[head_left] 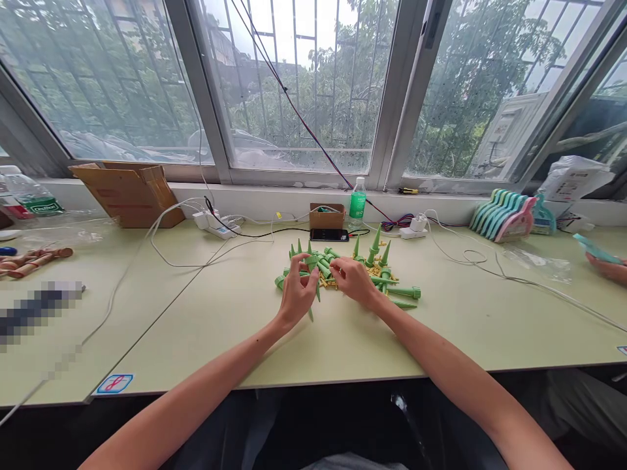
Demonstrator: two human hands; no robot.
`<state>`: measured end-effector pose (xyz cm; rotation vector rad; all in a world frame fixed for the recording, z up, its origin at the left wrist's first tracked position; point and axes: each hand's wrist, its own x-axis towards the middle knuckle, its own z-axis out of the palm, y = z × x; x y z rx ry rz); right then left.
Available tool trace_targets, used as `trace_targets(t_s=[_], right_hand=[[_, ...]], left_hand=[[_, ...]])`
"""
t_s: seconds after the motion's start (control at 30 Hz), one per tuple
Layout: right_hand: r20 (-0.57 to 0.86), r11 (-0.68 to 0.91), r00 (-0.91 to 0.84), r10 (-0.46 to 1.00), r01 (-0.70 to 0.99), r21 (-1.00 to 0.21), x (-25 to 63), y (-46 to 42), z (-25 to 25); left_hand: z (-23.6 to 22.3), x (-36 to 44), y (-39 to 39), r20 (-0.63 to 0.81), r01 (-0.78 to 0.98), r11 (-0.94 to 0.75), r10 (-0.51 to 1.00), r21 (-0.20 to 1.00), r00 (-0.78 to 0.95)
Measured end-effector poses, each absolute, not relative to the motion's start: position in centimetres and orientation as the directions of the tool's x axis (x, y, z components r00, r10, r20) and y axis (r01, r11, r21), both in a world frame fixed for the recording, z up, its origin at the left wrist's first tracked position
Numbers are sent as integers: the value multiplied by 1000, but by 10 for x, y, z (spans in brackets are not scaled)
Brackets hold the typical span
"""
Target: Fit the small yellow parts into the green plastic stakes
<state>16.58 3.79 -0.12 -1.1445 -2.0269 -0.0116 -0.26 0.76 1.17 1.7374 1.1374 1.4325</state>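
Pale yellow-green table (206,346) is carrying green spikes (375,248) and small yellow pieces (374,269); white cables (200,266) are trailing across; hangers (517,220) standing right.

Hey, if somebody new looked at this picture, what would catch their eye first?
Probably the heap of bright green spikes mid-table, mixed with small yellow pieces, where the left hand holds one spike and the right hand reaches in beside it. Next might come the pastel hangers lined up at the right near the window, then the open cardboard box at the back left.
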Motion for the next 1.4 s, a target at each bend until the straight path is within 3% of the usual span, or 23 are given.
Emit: trace_targets(t_s=[0.63, 1.4], right_hand=[[492, 677, -533, 689, 716, -172, 162, 36, -5], [427, 572, -531, 732, 819, 38, 152, 33, -8]], left_hand=[[13, -1, 5, 487, 267, -486, 871, 832, 67], [9, 0, 6, 473, 301, -483, 874, 822, 113]])
